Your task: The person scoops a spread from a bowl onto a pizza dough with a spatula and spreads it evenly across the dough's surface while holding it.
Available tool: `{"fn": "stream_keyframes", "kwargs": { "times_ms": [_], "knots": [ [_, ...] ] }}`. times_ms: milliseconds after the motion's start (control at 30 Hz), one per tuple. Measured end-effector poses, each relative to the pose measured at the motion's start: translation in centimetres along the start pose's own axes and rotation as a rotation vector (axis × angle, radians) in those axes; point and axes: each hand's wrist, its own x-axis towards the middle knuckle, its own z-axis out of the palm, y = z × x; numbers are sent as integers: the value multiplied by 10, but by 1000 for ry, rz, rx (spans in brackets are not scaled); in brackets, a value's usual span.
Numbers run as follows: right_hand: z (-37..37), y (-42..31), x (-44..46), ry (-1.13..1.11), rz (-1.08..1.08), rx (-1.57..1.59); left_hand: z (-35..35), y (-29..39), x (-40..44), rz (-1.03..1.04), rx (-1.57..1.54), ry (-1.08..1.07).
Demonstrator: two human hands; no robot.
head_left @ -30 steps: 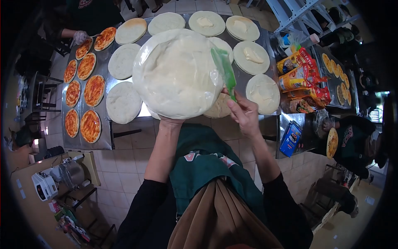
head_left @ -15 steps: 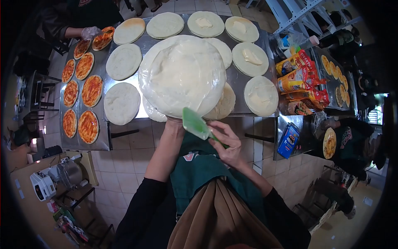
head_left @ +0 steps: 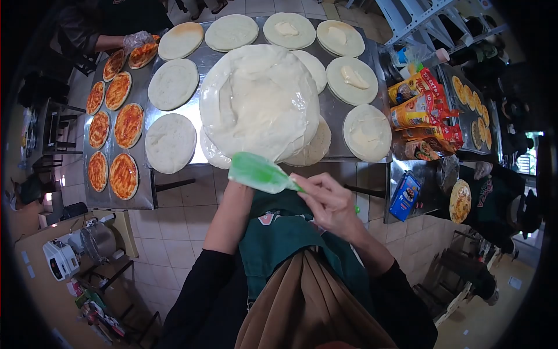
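Note:
A large, round, glossy bowl of white cream [head_left: 261, 104] fills the middle, raised above the metal table. My left hand is hidden beneath its near edge and the spatula; only the wrist and forearm show, and the hand appears to hold the bowl from below. My right hand [head_left: 330, 200] is closed around the handle of a green spatula [head_left: 258, 172]. Its wide blade, smeared with white, points left at the bowl's near rim, over my left wrist. Pale flatbread rounds lie around the bowl; one round [head_left: 351, 78] at right bears a dollop of cream.
Sauce-covered rounds [head_left: 129, 126] lie on a tray at left, where another person's gloved hand [head_left: 138, 41] works. Orange pouches [head_left: 415, 110] and a blue packet [head_left: 405, 196] are at right. Another person [head_left: 494, 189] stands at far right near a topped round [head_left: 460, 200].
The spatula blade has swung left and lies flatter. My right hand has shifted slightly right. The bowl has moved slightly, and the gloved hand at left has changed position over the sauced round.

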Motion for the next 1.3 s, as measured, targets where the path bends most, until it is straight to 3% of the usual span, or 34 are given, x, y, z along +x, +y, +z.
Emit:
{"fn": "stream_keyframes", "kwargs": {
  "times_ms": [133, 267, 333, 367, 433, 467, 500, 600, 667, 767, 867, 933, 1033, 1067, 1133, 1267, 1300],
  "knots": [
    [-28, 20, 30, 166, 109, -93, -5, 0, -32, -17, 33, 25],
    [1, -7, 10, -92, -44, -26, -4, -2, -33, -19, 69, 33],
    [1, -11, 5, -146, -43, 18, -8, -4, -21, -20, 86, 58],
    [-3, -4, 10, -51, -26, 33, -11, -5, -27, -26, 94, 75],
    [-18, 22, 26, 115, 58, -35, 31, 15, -30, -43, -282, -166],
    [-15, 26, 23, 90, 34, -55, 48, 22, -29, -49, -471, -293],
    [-9, 27, 19, 66, 8, -75, 36, 30, -27, 21, -103, 65],
    [9, 6, -7, -95, -66, -26, 34, 26, -19, 46, -90, 75],
    [5, 3, -4, -46, 4, 11, 38, 25, -6, 59, -74, 101],
    [-13, 36, 16, 216, 110, -58, 49, 29, -23, 76, -51, 116],
    [7, 24, -1, 99, -83, -45, 66, 27, -26, 106, -34, 118],
    [15, 15, -14, -15, -91, 29, 75, 22, -17, 120, -16, 133],
    [0, 41, 6, 260, -26, 54, 80, 28, -18, 138, 8, 163],
    [-7, 49, 9, 281, 222, 154, 85, 27, -18, 148, 15, 166],
    [8, 67, 2, 270, 99, 99, 91, 28, -12, 165, 18, 160],
    [46, 35, -6, 149, -67, 454, 90, 27, -13, 163, 7, 156],
    [45, 30, -1, 188, 79, 594, 90, 25, -12, 160, 7, 160]
  ]
}}
